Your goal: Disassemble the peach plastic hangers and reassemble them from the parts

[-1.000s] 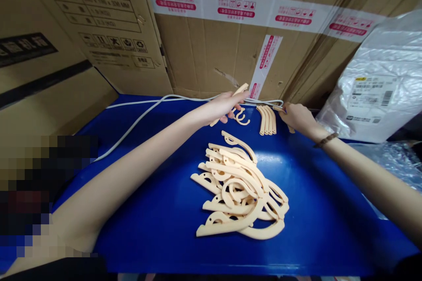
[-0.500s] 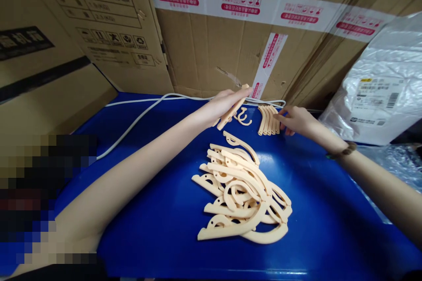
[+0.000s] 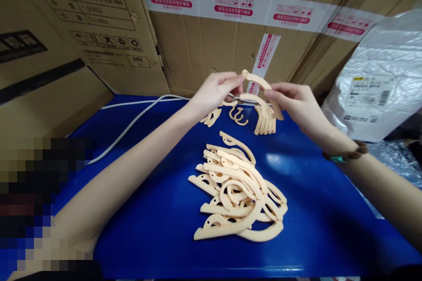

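Note:
Beige plastic folding hangers lie in an overlapping pile (image 3: 235, 189) on the blue tabletop. Beyond them, both hands are raised around curved hanger pieces (image 3: 259, 81) of the same beige plastic. My left hand (image 3: 219, 90) pinches the end of one at its left, while my right hand (image 3: 293, 103) grips near the other end with thumb and fingers. A second curved strip shows just below; whether the two are joined I cannot tell. Under the hands, a neat row of short curved arms (image 3: 264, 120), loose hooks (image 3: 239, 116) and small flat pieces (image 3: 212, 117) rest on the table.
Cardboard boxes (image 3: 194, 44) wall off the back and left. A white cable (image 3: 132, 125) runs along the rear of the blue table (image 3: 148, 228). To the right stands a white wrapped parcel (image 3: 365, 83), with clear plastic wrap (image 3: 395, 162) below it.
My right hand has left the row of curved arms and come up and left to the pieces at my left hand. The held pieces have turned and now span both hands.

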Demonstrator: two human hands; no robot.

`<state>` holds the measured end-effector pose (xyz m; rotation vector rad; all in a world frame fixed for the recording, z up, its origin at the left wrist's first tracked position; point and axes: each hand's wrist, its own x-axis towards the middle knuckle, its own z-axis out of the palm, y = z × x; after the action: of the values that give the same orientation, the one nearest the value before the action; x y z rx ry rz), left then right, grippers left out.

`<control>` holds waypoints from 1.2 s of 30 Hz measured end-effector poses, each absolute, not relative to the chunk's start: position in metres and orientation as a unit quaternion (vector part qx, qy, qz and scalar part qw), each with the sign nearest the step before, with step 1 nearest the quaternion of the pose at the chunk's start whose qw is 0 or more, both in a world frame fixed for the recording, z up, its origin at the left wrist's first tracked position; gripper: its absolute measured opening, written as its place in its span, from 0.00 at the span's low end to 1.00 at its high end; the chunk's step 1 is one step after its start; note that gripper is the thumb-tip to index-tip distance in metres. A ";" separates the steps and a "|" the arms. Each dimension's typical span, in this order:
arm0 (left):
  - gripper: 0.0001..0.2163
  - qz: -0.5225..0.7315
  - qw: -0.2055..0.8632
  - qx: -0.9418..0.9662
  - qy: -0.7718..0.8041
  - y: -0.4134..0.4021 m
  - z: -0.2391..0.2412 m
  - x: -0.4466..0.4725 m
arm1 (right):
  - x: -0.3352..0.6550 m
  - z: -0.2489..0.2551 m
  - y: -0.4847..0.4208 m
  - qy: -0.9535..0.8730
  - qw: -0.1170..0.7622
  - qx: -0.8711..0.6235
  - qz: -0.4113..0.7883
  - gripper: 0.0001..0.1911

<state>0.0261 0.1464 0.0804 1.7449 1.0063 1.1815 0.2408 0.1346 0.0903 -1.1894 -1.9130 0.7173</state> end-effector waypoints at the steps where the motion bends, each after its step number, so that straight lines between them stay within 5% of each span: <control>1: 0.17 0.457 0.377 0.703 0.394 0.147 0.080 0.024 | 0.244 0.093 0.137 -0.765 0.374 -0.475 0.220 0.14; 5: 0.17 0.438 0.262 0.765 0.393 0.138 0.070 0.029 | 0.248 0.094 0.140 -0.820 0.278 -0.501 0.004 0.10; 9: 0.15 0.398 0.144 0.786 0.450 0.135 0.053 0.041 | 0.244 0.085 0.141 -0.813 0.251 -0.502 0.156 0.09; 15: 0.15 0.256 0.226 0.765 0.545 0.179 0.017 0.043 | 0.250 0.081 0.141 -0.691 0.354 -0.474 0.417 0.09; 32: 0.11 0.222 0.126 0.741 0.621 0.177 0.008 0.050 | 0.251 0.090 0.140 -0.587 0.562 -0.435 0.387 0.05; 36: 0.24 0.262 0.177 0.741 0.593 0.171 0.030 0.044 | 0.255 0.091 0.137 -0.602 0.598 -0.395 0.353 0.11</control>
<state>0.0444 0.1708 0.0296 2.0974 1.6782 0.7418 0.2547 0.1367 0.0910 -0.9159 -1.3972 0.8185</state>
